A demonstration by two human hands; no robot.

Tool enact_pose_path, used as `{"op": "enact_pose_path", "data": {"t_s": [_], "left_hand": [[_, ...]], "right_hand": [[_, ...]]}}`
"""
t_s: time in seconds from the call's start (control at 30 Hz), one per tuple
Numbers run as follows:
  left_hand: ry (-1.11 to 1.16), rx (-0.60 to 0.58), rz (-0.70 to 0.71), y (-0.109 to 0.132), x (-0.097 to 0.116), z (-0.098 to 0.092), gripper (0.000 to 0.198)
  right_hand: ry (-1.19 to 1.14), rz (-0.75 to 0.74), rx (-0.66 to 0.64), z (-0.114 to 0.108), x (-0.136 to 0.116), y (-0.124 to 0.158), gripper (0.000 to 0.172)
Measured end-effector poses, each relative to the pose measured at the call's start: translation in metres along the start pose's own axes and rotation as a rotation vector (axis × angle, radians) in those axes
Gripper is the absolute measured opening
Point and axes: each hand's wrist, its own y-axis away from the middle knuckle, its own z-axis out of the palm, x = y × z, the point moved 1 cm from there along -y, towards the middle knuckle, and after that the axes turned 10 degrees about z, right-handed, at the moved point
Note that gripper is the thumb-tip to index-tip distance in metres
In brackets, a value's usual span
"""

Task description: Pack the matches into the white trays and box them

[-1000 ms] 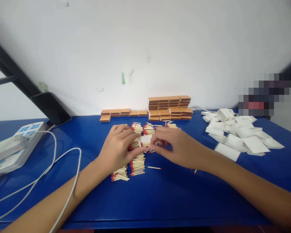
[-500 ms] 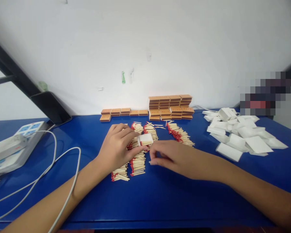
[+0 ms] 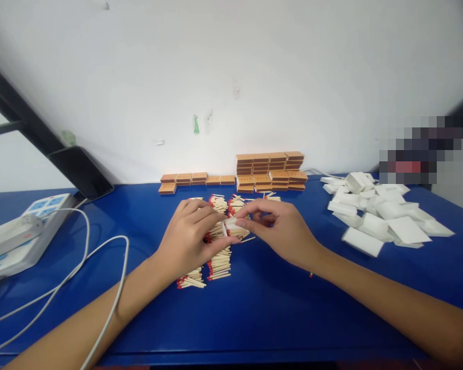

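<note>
Holding a small white tray [image 3: 225, 229] at the centre of the dial, the left hand [image 3: 191, 234] comes in from 9 o'clock, its thumb on the near side and its fingers on the far side, clamped on the tray. The right hand [image 3: 281, 223] sits at 3 o'clock, thumb and index finger close together at the tray's right part; I cannot tell whether a match is pinched between them. Red match heads show inside the tray, over the blue table [image 3: 254, 313]

Around it lie bunches of matches: one pile [image 3: 219, 263] at 7 o'clock, another [image 3: 193, 277] beside it and farther left, partly behind the left hand, and more bunches from 11 round to 2 o'clock, partly covered by the hands. A loose match [image 3: 249, 239] pokes out just beside the tray at 4 o'clock, and a red match head [image 3: 310, 275] shows farther out that way, under the right forearm

At 1 o'clock, against the wall [image 3: 231, 67], stand stacked orange matchboxes [image 3: 270, 172]; a lower row of matchboxes [image 3: 184, 178] runs near 11 o'clock. A heap of white trays [image 3: 370, 226] spreads well apart at 3 o'clock. Out at 9 o'clock are a white power strip [image 3: 48, 226] and a looping white cable [image 3: 88, 241], with a black slab [image 3: 81, 172] nearer 10 o'clock
</note>
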Motion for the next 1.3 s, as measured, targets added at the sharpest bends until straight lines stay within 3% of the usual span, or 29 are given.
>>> {"op": "enact_pose_path", "data": {"t_s": [0.13, 0.23, 0.37, 0.5, 1.03, 1.13, 1.3], "left_hand": [[-0.013, 0.0, -0.027, 0.0, -0.001, -0.001, 0.035], [-0.032, -0.006, -0.055, 0.001, -0.004, -0.001, 0.037], [-0.044, 0.004, -0.088, 0.003, -0.007, -0.001, 0.037], [-0.046, 0.013, -0.097, 0.004, -0.008, 0.0, 0.037], [-0.047, -0.022, -0.095, 0.005, -0.009, 0.002, 0.033], [-0.061, -0.031, -0.086, 0.005, -0.009, 0.002, 0.035], [-0.071, -0.043, -0.054, 0.003, -0.004, 0.002, 0.036]], "right_hand": [[0.116, -0.1, 0.037, -0.006, 0.004, -0.003, 0.011], [0.251, -0.152, -0.006, -0.015, 0.009, -0.008, 0.016], [0.415, -0.151, -0.226, -0.027, 0.017, -0.014, 0.018], [0.427, -0.165, -0.43, -0.03, 0.021, -0.014, 0.012], [0.43, -0.079, -0.553, -0.031, 0.02, -0.01, 0.014], [0.406, -0.079, -0.517, -0.037, 0.008, -0.009, 0.017], [0.341, -0.129, -0.234, -0.034, -0.004, -0.006, 0.018]]}}
